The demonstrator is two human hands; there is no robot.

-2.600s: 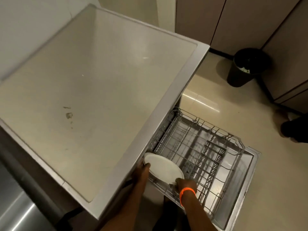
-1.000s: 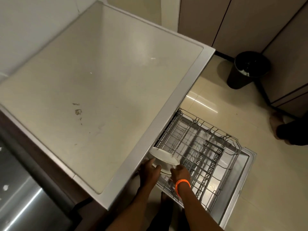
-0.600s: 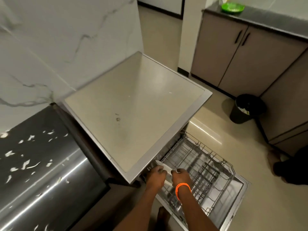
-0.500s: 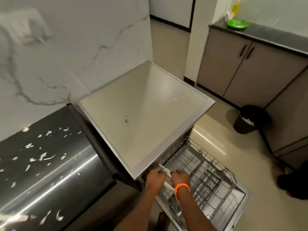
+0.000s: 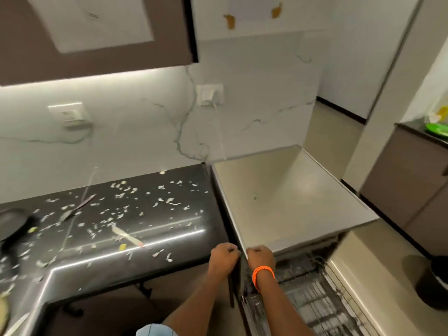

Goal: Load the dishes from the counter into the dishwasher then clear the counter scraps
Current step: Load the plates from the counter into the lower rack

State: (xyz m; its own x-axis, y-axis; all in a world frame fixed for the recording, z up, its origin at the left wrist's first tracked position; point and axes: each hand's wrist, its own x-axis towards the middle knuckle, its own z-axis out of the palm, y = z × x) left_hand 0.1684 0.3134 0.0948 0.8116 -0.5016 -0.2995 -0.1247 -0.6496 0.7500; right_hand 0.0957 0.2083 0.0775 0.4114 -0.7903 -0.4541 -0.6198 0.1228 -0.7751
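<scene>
Both hands (image 5: pixel 224 257) curled at dishwasher (image 5: pixel 286 204) corner

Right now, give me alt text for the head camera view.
Two hands, left hand and right hand, are curled at the dishwasher's front corner above its pulled-out rack. Pale scraps litter the dark counter to the left.

Black counter (image 5: pixel 169 229), pale scraps (image 5: pixel 121 214), orange wristband (image 5: pixel 263 275), white veined wall (image 5: pixel 242 105)

A home kitchen is showing: dark counter (image 5: pixel 145 238) lying at 9 o'clock, open dishwasher (image 5: pixel 303 299) at 5 o'clock, wall cabinets (image 5: pixel 97 32) hanging at 11 o'clock.
</scene>
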